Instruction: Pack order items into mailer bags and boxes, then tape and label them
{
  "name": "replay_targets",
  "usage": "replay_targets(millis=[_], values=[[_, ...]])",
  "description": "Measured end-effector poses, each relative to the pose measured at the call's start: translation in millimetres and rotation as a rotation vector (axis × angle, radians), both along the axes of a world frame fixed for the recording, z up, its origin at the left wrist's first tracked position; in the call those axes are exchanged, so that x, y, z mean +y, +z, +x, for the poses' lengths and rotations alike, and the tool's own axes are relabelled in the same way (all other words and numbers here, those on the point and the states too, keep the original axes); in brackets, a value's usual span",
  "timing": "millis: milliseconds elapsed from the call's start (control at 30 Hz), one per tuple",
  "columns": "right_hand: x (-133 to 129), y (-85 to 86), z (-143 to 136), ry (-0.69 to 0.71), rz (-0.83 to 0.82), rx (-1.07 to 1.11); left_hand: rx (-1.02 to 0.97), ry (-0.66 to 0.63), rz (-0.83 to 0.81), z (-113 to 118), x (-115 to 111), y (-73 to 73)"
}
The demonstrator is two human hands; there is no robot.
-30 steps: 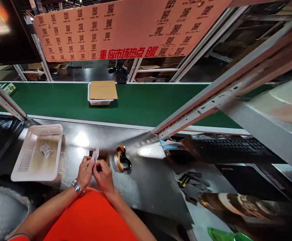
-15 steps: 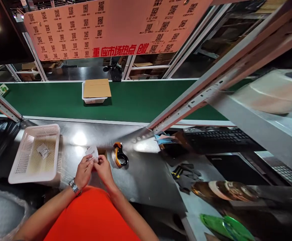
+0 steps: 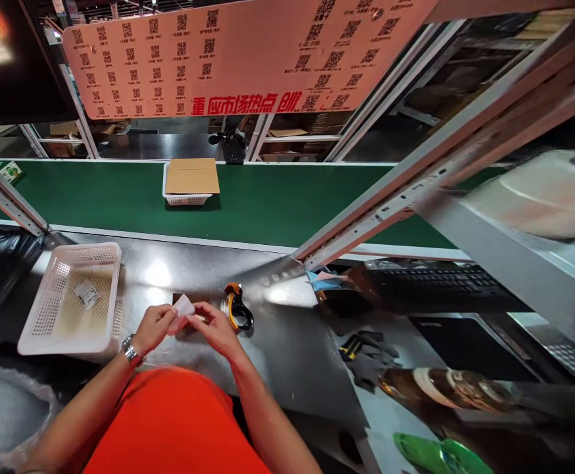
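A small white paper or label (image 3: 183, 305) is held between my two hands above the steel table (image 3: 287, 359). My left hand (image 3: 153, 328), with a metal watch at the wrist, pinches its left side. The fingers of my right hand (image 3: 214, 329) are closed at its right edge. Under the hands lies a small brown box (image 3: 191, 300), partly hidden by them. Just right of it is an orange and black tape dispenser (image 3: 239, 308). To the left, a white plastic basket (image 3: 112, 296) holds a small printed packet (image 3: 87, 293).
Beyond the table runs a green conveyor (image 3: 277, 204) carrying a white basket topped by cardboard (image 3: 192, 176). A slanted metal post (image 3: 366, 220) rises at the right. Past it are a keyboard (image 3: 430, 282), gloves (image 3: 366, 355) and tape rolls (image 3: 445, 387).
My hands have moved slightly apart, the left one leftward and the right one rightward. The white paper is now turned and looks folded or peeled, its print no longer showing.
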State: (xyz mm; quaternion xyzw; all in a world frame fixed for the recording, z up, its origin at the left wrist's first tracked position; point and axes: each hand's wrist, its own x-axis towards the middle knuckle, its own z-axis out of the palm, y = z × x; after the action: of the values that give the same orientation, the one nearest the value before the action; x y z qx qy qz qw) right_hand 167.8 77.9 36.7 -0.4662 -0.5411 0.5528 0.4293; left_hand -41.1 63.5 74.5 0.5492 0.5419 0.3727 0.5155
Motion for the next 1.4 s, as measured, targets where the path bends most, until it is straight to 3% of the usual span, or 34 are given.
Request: replay_targets(millis=[67, 167, 267, 333, 400, 500, 600, 733, 933, 1033, 1100, 1267, 1400], values=[[2, 3.3, 1, -0.001, -0.097, 0.064, -0.116, -0.001, -0.056, -4, 5, 6.0], [0, 3.8, -2, -0.110, -0.197, 0.206, -0.253, 0.052, -0.063, -4, 4, 6.6], [-6, 1.7, -5, -0.108, -0.308, 0.298, -0.191, 0.146, -0.057, -1, -1, -2.5], [-10, 1.5, -5, -0.077, -0.334, 0.250, -0.138, 0.191, -0.043, 0, -5, -9.3], [-13, 4.3, -3, -0.154, -0.251, 0.129, -0.113, 0.200, -0.013, 1, -7, -13.1], [-17, 15.4, -2, -0.330, 0.100, -0.117, -0.062, 0.156, 0.052, 2, -10, -11.4], [-19, 29.8, -5, -0.199, 0.374, -0.244, 0.048, 0.069, 0.161, 3, -14, -4.7], [-20, 41.7, -10, -0.044, 0.432, -0.276, 0.131, -0.046, 0.303, 3, -21, 3.4], [-35, 40.9, -11, -0.085, 0.532, -0.416, 0.194, -0.263, 0.376, -10, -24, 8.2], [-51, 33.4, -17, -0.187, 0.513, -0.464, 0.199, -0.345, 0.324, -14, -23, 2.4], [-64, 25.2, -23, -0.304, 0.415, -0.428, 0.154, -0.378, 0.248, -13, -22, -5.4], [-98, -5.9, -32, -0.726, 0.037, -0.178, 0.005, -0.408, 0.050, 9, -28, -27.4], [-121, -32.8, -6, -1.098, -0.174, 0.156, -0.048, -0.346, -0.032, 26, -39, -36.5]])
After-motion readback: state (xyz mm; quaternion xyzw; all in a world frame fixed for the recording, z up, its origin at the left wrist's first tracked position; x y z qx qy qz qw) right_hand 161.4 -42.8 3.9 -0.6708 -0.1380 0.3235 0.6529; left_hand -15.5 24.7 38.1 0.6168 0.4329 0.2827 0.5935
